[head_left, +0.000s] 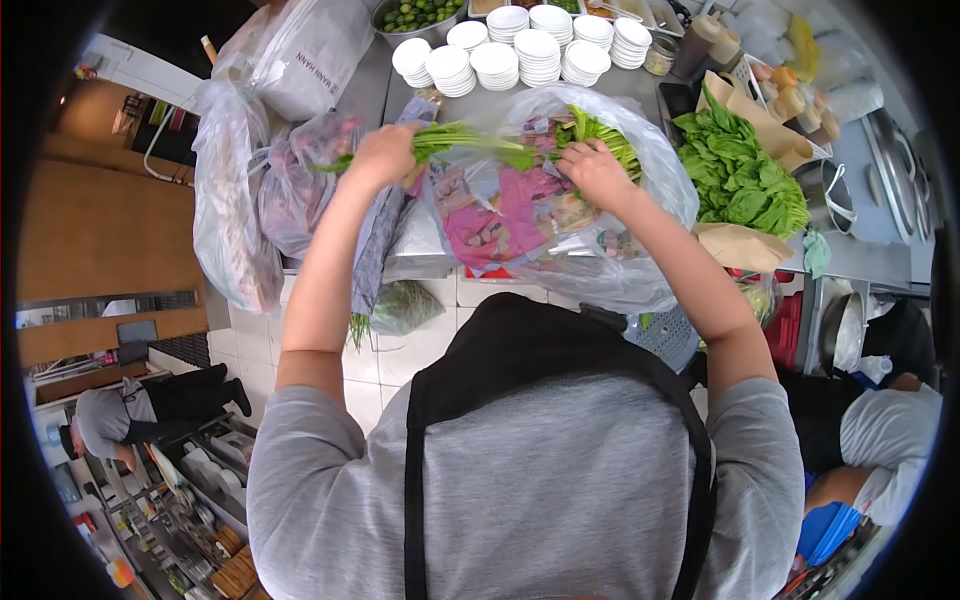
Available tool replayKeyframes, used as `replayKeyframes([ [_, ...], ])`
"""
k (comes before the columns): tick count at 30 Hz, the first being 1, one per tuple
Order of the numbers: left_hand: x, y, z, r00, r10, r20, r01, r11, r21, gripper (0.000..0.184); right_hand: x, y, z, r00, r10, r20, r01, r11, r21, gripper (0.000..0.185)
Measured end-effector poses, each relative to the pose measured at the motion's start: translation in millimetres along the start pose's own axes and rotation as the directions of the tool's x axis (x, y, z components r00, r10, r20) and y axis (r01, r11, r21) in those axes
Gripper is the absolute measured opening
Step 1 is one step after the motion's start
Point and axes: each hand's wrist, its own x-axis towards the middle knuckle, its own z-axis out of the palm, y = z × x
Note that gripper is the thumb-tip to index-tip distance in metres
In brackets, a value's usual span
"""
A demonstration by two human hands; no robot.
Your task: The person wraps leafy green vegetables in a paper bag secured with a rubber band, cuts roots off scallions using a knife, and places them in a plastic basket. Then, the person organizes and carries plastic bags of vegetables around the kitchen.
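- At the far left, a person in a grey top and dark apron [105, 420] stands beside kitchen equipment.
- Next, a clear plastic bag with pale contents [238, 210] hangs over the edge of the metal surface [372, 95]; behind it stands a white bag with printed lettering [312, 55].
- Just right of these sits a thin plastic bag with reddish contents [303, 185].
- The left hand [386, 156] is raised over the surface, its grip closed around a bunch of green stalks [455, 142]; the stalks stick out on both sides, blurred toward the right end.
- Below that hand, a grey cloth [376, 245] drapes over the surface edge.
- Farther back are a bowl of limes [420, 14] and stacks of small white dishes [537, 55].
- In front of the dishes, a large clear bag [665, 180] lies spread, with pink printed sheets [505, 210] in it.
- The right hand [598, 176] touches a second green bunch [605, 132] in that bag, fingers bent; whether its grip has hold of stalks, I cannot tell.
- To the right, broad leafy greens [740, 175] lie on brown paper [745, 246], near a metal pot [826, 198].
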Motion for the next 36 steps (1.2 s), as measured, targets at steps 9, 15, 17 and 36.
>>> replayKeyframes([
  [9,12.1,45.2,-82.1,0.969,0.215,-0.12,-0.206,0.975,0.083,0.031,-33.1,-13.1,-44.1,0.978,0.188,0.088,-0.204,0.951,0.234,0.027],
  [15,40.8,167.3,-104.8,0.814,0.517,-0.265,-0.531,0.847,0.022,0.03,-105.3,-4.6,-94.5,0.942,0.327,0.082,-0.334,0.872,0.357,0.026],
  [17,53.2,219.4,-108.0,0.811,0.548,-0.206,-0.555,0.831,0.023,0.034,-135.4,2.1,-111.6,0.927,0.375,0.018,-0.35,0.847,0.399,0.026],
  [36,128.7,494.1,94.6,0.706,0.707,-0.049,-0.651,0.675,0.347,0.066,-373.6,102.0,-137.5,0.596,0.799,-0.088,-0.685,0.562,0.463,0.021],
])
